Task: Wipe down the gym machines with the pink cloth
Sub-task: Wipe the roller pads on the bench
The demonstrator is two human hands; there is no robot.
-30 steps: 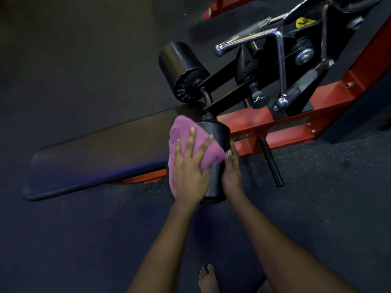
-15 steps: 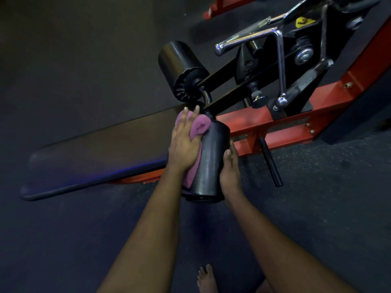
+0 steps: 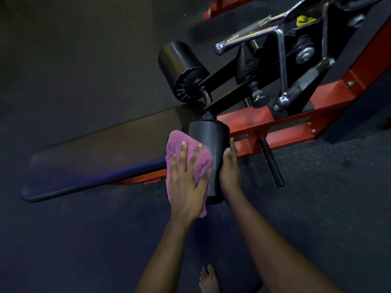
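The left hand (image 3: 186, 185), fingers spread flat, is pressing the pink cloth (image 3: 179, 141) against the near black roller pad's (image 3: 209, 137) left side, while the right hand (image 3: 229, 172) is resting straight-fingered against its right side.

A gym: a padded bench (image 3: 101, 153) on a red steel frame (image 3: 285, 115), roller pads (image 3: 179, 66), speckled rubber floor (image 3: 328, 197)

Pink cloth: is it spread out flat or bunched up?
Bunched up. The pink cloth shows thick folds under the left hand, which presses it against the black roller pad.
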